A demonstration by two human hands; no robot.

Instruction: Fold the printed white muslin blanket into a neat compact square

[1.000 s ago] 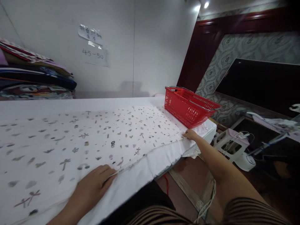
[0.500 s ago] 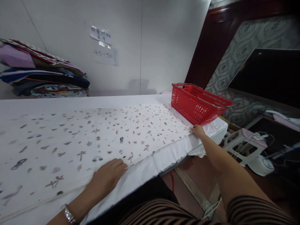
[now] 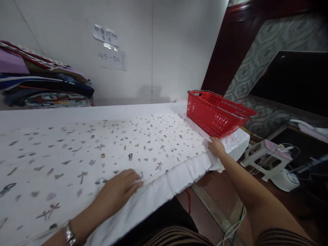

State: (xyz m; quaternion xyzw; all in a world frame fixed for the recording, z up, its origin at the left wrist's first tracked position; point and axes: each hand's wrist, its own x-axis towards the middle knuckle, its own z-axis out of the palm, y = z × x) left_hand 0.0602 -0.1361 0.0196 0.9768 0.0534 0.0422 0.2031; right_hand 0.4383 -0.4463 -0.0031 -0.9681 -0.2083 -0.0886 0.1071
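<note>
A long white cloth (image 3: 120, 143) printed with small palm trees, rainbows and other motifs lies spread along the white-covered table. On its near edge is my left hand (image 3: 119, 188), thumb and fingers closed around the hem. Farther right, my right hand (image 3: 216, 147) grips the cloth by its near right corner, just below the red basket. The tips of the right fingers are partly hidden. Between my two hands the near edge runs nearly straight, slightly wrinkled.
A red plastic basket (image 3: 212, 118) stands at the table's right end. Folded fabrics (image 3: 48, 82) are piled at the back left. Paper signs (image 3: 110, 59) hang on the white wall. A white stool (image 3: 266, 155) with cables stands on the floor at right.
My left hand has shifted slightly right along the near edge, its thumb now showing apart from the fingers. My right hand stays at the corner. The view has turned a little right.
</note>
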